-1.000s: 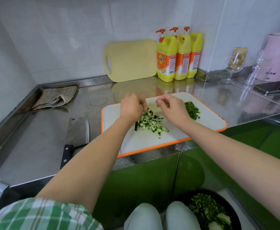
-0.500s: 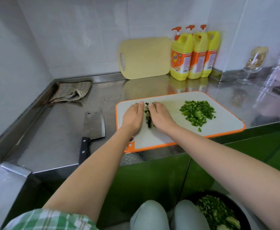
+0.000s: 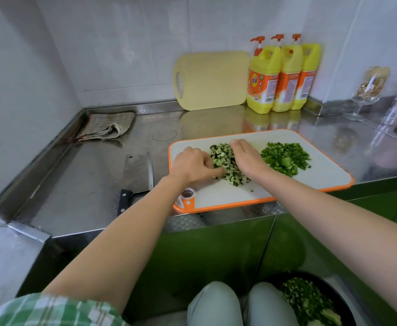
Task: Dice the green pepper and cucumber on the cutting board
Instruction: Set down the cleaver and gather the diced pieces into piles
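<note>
Diced cucumber (image 3: pixel 228 161) lies heaped on the cutting board (image 3: pixel 322 175), just toward 9 o'clock from its middle. The diced green pepper (image 3: pixel 284 157) forms its own heap at the cucumber's 3 o'clock. The left hand (image 3: pixel 191 167) meets the cucumber from 9 o'clock, fingers bent, tips among the dice; whether they pinch any I cannot tell. The right hand (image 3: pixel 246 158) stands on edge at 3 o'clock, fingers pressed together against the heap. A cleaver (image 3: pixel 137 170) lies on the worktop (image 3: pixel 86 184) at the board's 9 o'clock.
</note>
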